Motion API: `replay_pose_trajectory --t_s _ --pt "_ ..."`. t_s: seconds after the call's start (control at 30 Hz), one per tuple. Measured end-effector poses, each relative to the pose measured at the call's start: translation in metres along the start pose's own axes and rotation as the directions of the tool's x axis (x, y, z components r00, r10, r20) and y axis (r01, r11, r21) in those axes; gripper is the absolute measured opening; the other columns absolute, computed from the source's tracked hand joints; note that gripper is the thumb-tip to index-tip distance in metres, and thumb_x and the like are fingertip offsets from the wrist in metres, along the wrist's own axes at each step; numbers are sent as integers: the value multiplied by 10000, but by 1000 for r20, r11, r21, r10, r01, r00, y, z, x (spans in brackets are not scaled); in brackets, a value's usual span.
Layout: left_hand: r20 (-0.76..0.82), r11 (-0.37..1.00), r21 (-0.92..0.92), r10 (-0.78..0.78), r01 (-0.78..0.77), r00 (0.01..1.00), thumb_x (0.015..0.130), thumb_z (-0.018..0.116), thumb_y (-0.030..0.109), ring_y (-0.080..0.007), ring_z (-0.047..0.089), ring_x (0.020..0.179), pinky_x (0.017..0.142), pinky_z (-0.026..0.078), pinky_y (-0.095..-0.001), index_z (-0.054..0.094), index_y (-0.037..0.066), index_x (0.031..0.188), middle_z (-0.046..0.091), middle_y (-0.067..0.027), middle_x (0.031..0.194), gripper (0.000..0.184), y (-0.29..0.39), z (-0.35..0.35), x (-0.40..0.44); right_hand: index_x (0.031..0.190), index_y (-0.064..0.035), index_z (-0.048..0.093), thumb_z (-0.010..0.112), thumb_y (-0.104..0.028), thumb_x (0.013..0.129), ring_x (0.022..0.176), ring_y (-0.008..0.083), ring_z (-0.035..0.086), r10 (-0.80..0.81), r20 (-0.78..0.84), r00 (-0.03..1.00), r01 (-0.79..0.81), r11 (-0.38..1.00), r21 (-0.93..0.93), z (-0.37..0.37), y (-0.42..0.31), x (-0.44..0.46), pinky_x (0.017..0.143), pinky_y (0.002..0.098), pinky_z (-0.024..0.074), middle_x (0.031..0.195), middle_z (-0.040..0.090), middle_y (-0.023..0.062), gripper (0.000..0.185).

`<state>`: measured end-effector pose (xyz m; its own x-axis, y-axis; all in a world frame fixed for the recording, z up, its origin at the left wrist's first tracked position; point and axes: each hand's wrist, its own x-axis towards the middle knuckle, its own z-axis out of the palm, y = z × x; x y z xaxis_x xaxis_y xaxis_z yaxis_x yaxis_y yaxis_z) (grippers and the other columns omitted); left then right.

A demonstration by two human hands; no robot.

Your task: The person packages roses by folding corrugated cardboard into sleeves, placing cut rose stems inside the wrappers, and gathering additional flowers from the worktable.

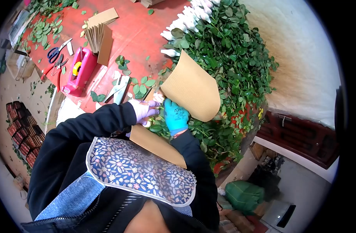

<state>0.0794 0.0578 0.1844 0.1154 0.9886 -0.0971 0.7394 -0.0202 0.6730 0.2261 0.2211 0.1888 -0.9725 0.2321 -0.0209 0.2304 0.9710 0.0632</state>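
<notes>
My left hand (144,111), in a thin purple glove, has its fingers curved round pale rose heads (158,97), low in front of my chest. Beside it, my right hand (176,117) wears a teal work glove. Its fingers are curled, and what they grip is hidden from me. A curved sheet of corrugated cardboard (193,87) stands just beyond the right hand. Another cardboard piece (156,145) lies between my forearms and the floral apron (139,171). Loose green leaves (141,87) lie ahead of my hands.
A big heap of leafy rose stems (232,58) with white-wrapped heads (187,21) fills the right side. On the red table (135,35) are a pink tape dispenser (80,72), scissors (59,50), red-handled pruners (57,68), a white-and-metal tool (119,90) and folded cardboard (100,40).
</notes>
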Motion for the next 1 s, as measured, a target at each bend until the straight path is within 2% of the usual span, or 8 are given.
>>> replay_pose_trajectory --t_s 0.3,0.53,0.63,0.67,0.8,0.9,0.97,1.0 --pt "-42 999 5 -44 44 998 653 826 247 -306 620 1102 837 568 -378 417 61 1407 370 -129 1503 877 14 -23 0 1121 -56 574 555 -152 833 645 233 656 -51 108 993 61 994 -88 -2 1 0 551 392 522 902 636 123 304" --pt "205 982 159 -135 104 969 667 809 319 -271 559 1236 904 525 -336 283 47 1521 197 -148 1608 1039 9 -15 16 1142 -13 578 513 -188 863 810 273 653 -33 169 985 31 999 10 -5 1 -4 714 426 512 915 651 149 336" --pt "185 980 186 -101 66 978 688 818 339 -272 587 1184 913 527 -350 291 46 1516 222 -147 1596 1025 8 -16 16 1159 -19 579 609 -243 820 846 296 647 -57 38 998 43 952 304 -49 10 -11 690 439 506 902 649 136 407" --pt "260 974 198 -162 112 952 689 819 360 -289 596 1168 927 526 -367 304 46 1510 227 -158 1591 1019 9 -19 19 1133 -25 585 623 -269 863 681 268 644 -40 -111 993 76 937 342 -80 16 -12 611 394 496 926 641 108 366" --pt "199 970 241 -45 -4 979 736 783 419 -326 447 1349 1066 431 -355 310 28 1505 199 -189 1595 984 -6 -6 18 1231 -30 595 715 -173 808 662 281 601 293 -484 824 -158 941 300 -151 58 -26 596 397 465 832 628 101 462" --pt "273 985 141 -131 95 953 754 764 437 -334 338 1424 1135 346 -350 303 12 1504 177 -187 1601 978 1 -13 18 1388 -40 457 636 -316 923 873 330 659 598 -157 786 -483 752 448 -120 93 -31 739 396 524 1078 654 183 570" --pt "245 986 154 -95 57 965 749 760 456 -344 314 1434 1154 313 -354 298 5 1505 162 -183 1606 994 -6 -10 17 1481 -52 347 571 -345 977 1100 312 635 531 -337 778 -64 600 798 -40 108 -25 919 363 499 1298 592 212 624" --pt "269 981 178 -128 81 954 747 758 459 -333 299 1443 1156 304 -354 290 11 1511 148 -176 1611 1002 -3 -12 18 1501 -55 314 522 -328 1004 1171 289 599 658 -78 749 41 71 997 -65 102 -22 983 353 457 1355 553 209 604"
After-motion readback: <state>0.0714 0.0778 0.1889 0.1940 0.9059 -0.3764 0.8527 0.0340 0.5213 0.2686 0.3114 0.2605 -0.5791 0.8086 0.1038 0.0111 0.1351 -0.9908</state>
